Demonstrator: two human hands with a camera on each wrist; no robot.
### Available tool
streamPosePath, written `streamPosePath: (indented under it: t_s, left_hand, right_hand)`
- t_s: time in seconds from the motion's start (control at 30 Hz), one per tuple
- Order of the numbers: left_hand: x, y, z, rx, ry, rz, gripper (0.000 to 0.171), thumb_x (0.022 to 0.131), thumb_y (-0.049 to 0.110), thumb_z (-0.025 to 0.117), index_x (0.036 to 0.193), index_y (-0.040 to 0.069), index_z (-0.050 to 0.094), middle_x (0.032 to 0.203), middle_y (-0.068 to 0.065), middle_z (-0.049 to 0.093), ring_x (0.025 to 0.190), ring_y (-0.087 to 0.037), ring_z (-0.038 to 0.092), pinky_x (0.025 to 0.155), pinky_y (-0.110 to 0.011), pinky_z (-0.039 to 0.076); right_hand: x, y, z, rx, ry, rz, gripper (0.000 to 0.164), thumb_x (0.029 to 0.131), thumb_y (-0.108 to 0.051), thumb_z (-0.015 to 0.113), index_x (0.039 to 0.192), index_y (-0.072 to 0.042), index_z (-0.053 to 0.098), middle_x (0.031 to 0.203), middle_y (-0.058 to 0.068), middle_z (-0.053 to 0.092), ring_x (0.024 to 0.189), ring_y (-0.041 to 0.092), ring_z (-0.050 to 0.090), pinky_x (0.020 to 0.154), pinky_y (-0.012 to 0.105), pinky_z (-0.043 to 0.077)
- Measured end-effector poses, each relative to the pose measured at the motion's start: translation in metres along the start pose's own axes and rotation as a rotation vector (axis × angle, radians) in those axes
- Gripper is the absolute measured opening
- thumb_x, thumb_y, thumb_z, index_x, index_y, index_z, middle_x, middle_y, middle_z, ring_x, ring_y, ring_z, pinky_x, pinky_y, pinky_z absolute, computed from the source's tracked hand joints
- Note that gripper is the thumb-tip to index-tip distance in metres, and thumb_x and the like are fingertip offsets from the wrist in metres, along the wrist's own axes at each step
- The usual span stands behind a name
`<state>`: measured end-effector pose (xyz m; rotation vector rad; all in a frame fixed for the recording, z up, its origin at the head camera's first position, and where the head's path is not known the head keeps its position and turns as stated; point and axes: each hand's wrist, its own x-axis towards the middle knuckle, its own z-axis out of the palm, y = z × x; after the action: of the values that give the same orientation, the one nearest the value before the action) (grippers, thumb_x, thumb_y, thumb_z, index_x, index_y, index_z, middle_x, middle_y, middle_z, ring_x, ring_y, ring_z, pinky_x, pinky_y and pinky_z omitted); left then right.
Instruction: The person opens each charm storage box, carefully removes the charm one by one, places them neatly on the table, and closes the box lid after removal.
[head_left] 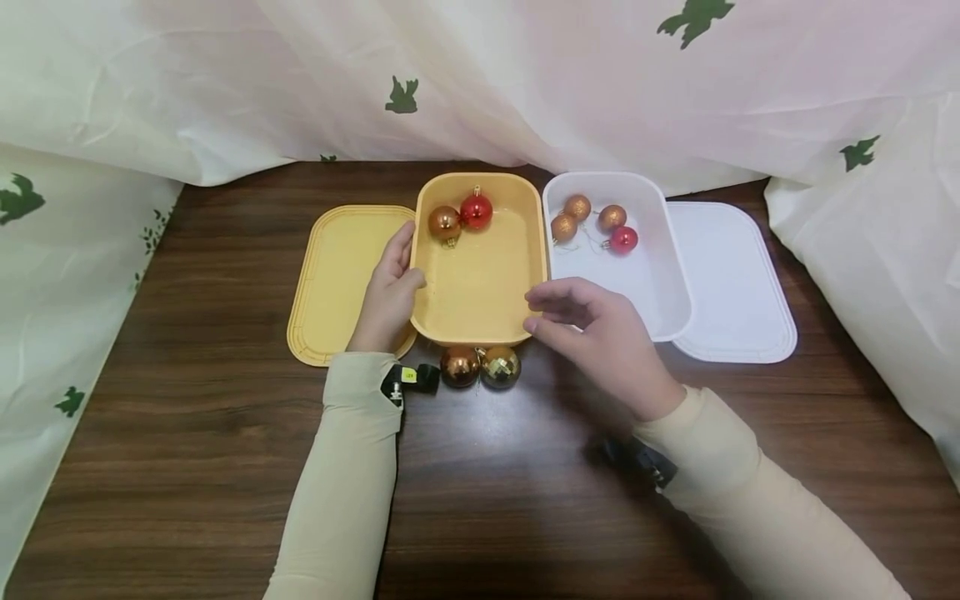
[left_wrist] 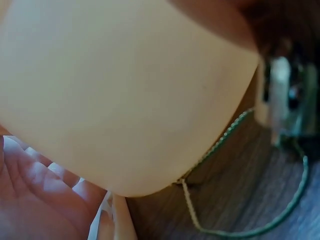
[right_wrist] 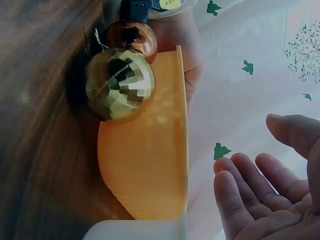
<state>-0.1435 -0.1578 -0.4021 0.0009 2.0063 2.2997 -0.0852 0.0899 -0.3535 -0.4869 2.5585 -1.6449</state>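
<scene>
My left hand holds the left side of a yellow plastic box, its thumb over the rim and its fingers along the outer wall. Inside that box lie a shiny copper bauble and a red bauble. With fingers apart and nothing in it, my right hand hovers by the box's front right corner; the right wrist view shows its spread fingers. A brown-copper bauble and a gold faceted bauble sit on the table against the box's front.
A white box adjoins the yellow one on the right, holding several small orange glittery baubles and a red bauble. A yellow lid lies left, a white lid right. Curtain cloth surrounds the dark wooden table.
</scene>
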Motion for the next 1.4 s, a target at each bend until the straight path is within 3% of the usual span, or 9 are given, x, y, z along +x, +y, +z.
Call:
streamPosePath:
  t_s: [0.33, 0.57, 0.73, 0.83, 1.17, 1.4]
  left_hand:
    - [0.000, -0.004, 0.006, -0.042, -0.011, -0.026, 0.076, 0.078, -0.014, 0.032, 0.148, 0.008, 0.015, 0.154, -0.008, 0.017, 0.138, -0.026, 0.020, 0.108, -0.042, 0.026]
    - [0.015, -0.024, 0.003, -0.016, -0.015, -0.007, 0.077, 0.078, -0.011, 0.035, 0.149, 0.016, 0.020, 0.153, 0.000, 0.021, 0.138, -0.019, 0.023, 0.108, -0.037, 0.028]
    - [0.007, -0.010, 0.003, 0.002, -0.016, -0.042, 0.076, 0.078, -0.012, 0.033, 0.149, 0.011, 0.016, 0.154, -0.006, 0.017, 0.139, -0.023, 0.020, 0.109, -0.040, 0.025]
    - [0.001, -0.010, 0.002, 0.011, -0.008, -0.059, 0.077, 0.078, -0.012, 0.033, 0.149, 0.009, 0.015, 0.154, -0.008, 0.016, 0.139, -0.025, 0.019, 0.109, -0.042, 0.025]
    - [0.008, -0.047, -0.009, -0.013, 0.009, -0.069, 0.077, 0.079, -0.009, 0.036, 0.149, 0.020, 0.020, 0.154, 0.000, 0.019, 0.137, -0.020, 0.024, 0.107, -0.040, 0.029]
    - [0.010, -0.055, -0.008, -0.036, 0.010, -0.063, 0.079, 0.077, -0.008, 0.037, 0.148, 0.021, 0.020, 0.153, 0.001, 0.020, 0.137, -0.020, 0.025, 0.106, -0.041, 0.030]
  right_hand:
    - [0.022, -0.004, -0.001, -0.100, -0.019, 0.049, 0.032, 0.081, -0.027, 0.072, 0.108, -0.011, 0.066, 0.103, -0.002, 0.067, 0.089, 0.010, 0.065, 0.081, 0.028, 0.052]
    - [0.041, -0.008, -0.002, -0.080, 0.008, 0.055, 0.033, 0.081, -0.030, 0.072, 0.108, -0.012, 0.065, 0.102, -0.001, 0.066, 0.090, 0.009, 0.064, 0.084, 0.025, 0.050]
    - [0.055, -0.012, 0.006, -0.029, 0.002, 0.030, 0.029, 0.081, -0.023, 0.073, 0.105, -0.008, 0.066, 0.100, 0.000, 0.066, 0.091, 0.010, 0.063, 0.085, 0.024, 0.050]
    - [0.062, -0.010, 0.012, -0.023, -0.007, 0.011, 0.026, 0.081, -0.021, 0.073, 0.103, -0.007, 0.066, 0.097, 0.000, 0.066, 0.089, 0.009, 0.063, 0.082, 0.023, 0.050]
    - [0.084, -0.002, 0.025, -0.076, 0.008, -0.013, 0.025, 0.081, -0.026, 0.072, 0.101, -0.012, 0.067, 0.091, -0.005, 0.067, 0.082, 0.007, 0.062, 0.076, 0.023, 0.051]
    - [0.106, -0.005, 0.030, -0.063, 0.017, -0.020, 0.024, 0.082, -0.026, 0.071, 0.101, -0.011, 0.067, 0.094, -0.004, 0.068, 0.084, 0.006, 0.063, 0.077, 0.024, 0.051]
